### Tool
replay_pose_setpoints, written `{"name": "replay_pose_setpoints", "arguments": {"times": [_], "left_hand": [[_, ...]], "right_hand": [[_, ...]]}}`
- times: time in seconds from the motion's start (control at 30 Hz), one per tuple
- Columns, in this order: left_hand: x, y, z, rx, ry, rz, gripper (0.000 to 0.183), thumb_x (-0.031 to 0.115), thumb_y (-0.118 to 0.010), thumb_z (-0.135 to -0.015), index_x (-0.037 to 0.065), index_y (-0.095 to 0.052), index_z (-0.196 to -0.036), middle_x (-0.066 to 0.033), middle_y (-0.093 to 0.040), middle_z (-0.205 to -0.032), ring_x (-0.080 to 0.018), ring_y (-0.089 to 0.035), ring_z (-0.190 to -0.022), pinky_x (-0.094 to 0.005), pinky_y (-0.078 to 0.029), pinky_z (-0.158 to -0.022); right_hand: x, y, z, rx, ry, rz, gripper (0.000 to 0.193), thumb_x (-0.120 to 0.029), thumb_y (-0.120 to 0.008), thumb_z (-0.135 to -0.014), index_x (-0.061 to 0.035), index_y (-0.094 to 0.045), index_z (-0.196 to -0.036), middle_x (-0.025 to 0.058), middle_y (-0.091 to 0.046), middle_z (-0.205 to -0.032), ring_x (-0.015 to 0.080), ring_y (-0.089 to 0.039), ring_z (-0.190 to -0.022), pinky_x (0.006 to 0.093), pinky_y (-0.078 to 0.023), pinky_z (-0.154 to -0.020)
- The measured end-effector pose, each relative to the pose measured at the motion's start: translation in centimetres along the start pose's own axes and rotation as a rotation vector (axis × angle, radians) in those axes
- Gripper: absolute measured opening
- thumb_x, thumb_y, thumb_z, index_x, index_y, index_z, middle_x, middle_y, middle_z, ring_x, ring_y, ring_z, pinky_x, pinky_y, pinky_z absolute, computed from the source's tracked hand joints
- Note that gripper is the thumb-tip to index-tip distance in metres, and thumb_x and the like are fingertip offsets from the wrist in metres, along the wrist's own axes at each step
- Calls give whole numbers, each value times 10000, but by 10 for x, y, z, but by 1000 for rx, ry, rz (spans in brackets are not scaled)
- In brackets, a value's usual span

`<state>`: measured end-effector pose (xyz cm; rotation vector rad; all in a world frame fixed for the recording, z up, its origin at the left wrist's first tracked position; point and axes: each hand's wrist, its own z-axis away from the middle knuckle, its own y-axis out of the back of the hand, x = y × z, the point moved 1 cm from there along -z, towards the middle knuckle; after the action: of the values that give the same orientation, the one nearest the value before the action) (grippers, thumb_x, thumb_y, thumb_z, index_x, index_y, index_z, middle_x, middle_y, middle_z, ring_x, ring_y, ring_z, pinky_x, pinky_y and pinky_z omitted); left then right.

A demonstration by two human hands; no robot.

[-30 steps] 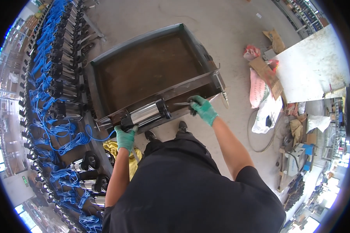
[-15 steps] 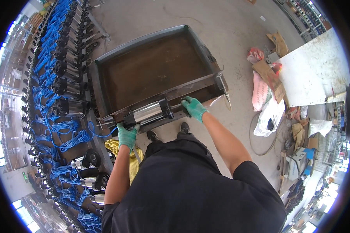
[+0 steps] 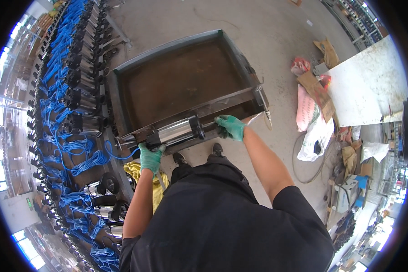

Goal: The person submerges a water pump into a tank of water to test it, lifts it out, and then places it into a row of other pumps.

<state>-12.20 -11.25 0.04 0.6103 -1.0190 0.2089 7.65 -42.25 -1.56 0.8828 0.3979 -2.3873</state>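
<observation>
A shiny steel pump cylinder [image 3: 174, 130] with black ends lies along the near ledge of a shallow rusty metal tank [image 3: 177, 86]. A blue cable [image 3: 118, 156] runs from its left end toward the rack. My left hand [image 3: 150, 158], in a green glove, grips the cylinder's black left end, with thumb and fingers on either side. My right hand [image 3: 232, 127], also gloved in green, is just beyond the black right flange. Its fingers are curled, with something dark beneath them; a thin rod seems to lead from the flange to it, but what they hold is hidden.
Along my left runs a long rack of similar steel cylinders [image 3: 84, 102] with coiled blue cables [image 3: 84, 149]. A yellow cloth [image 3: 158, 192] hangs by my left leg. Sacks [image 3: 306, 109], cardboard [image 3: 316, 94] and a white board [image 3: 369, 84] are to the right.
My right hand has shifted slightly to the right, away from the flange, its fingers now more curled. My left hand and the cylinder keep their places on the tank; the whole view shifted slightly.
</observation>
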Motion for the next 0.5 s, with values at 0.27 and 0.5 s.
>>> {"name": "replay_pose_setpoints", "arguments": {"times": [0.27,0.5], "left_hand": [[-10,-2,-7,14,-32,-82,718,143,-861,-804,-9,-390,-1325,-117,-627,-1191,-204,-594,-1030,-323,-483,-949],[-11,2,-6,27,-81,-15,715,155,-880,-764,-4,-414,-1284,-125,-627,-1173,-227,-591,-1055,-344,-470,-980]], "right_hand": [[-3,10,-9,-103,-19,13,510,-536,-633,-964,-52,-617,-1127,20,-577,-810,142,-577,-686,317,-521,-601],[-7,-29,-2,64,72,-401,293,-449,-472,-1068,-191,-609,-1091,-49,-377,-612,104,-377,-500,252,-311,-445]]}}
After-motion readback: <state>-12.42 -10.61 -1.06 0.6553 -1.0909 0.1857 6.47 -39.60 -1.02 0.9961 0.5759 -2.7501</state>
